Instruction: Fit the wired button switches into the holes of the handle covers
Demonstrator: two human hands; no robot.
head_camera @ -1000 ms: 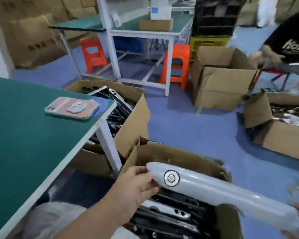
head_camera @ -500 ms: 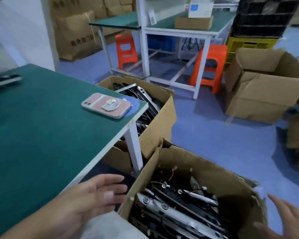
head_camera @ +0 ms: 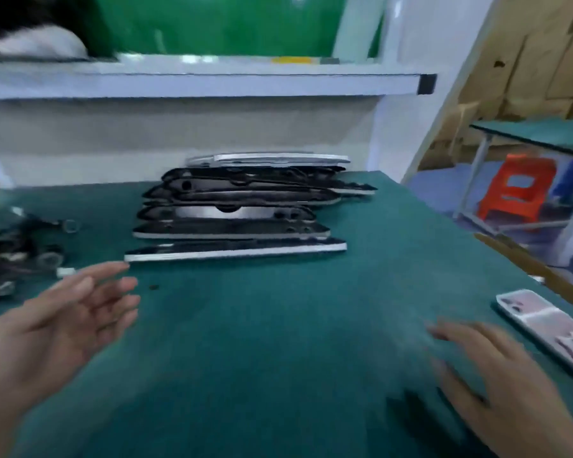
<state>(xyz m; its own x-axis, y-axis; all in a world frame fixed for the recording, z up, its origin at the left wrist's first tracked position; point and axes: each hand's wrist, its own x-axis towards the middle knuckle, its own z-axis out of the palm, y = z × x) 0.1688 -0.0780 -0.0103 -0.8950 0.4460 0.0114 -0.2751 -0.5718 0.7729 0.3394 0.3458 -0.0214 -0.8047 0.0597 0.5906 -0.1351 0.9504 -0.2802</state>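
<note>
Our left hand [head_camera: 57, 328], fingers spread and empty, hovers over the desk [head_camera: 278, 342], just short of the stacked covers [head_camera: 239, 209]. Switches [head_camera: 17, 256] are heaped to its left. Right hand [head_camera: 497, 375], likewise spread and empty, is well apart from both.

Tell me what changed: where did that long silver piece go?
Both hands let it go half a second ago. The view then swung to the green table, where the left hand and right hand hover open and empty before the stack of handle covers and the wired button switches. The phone stays on the table.
</note>
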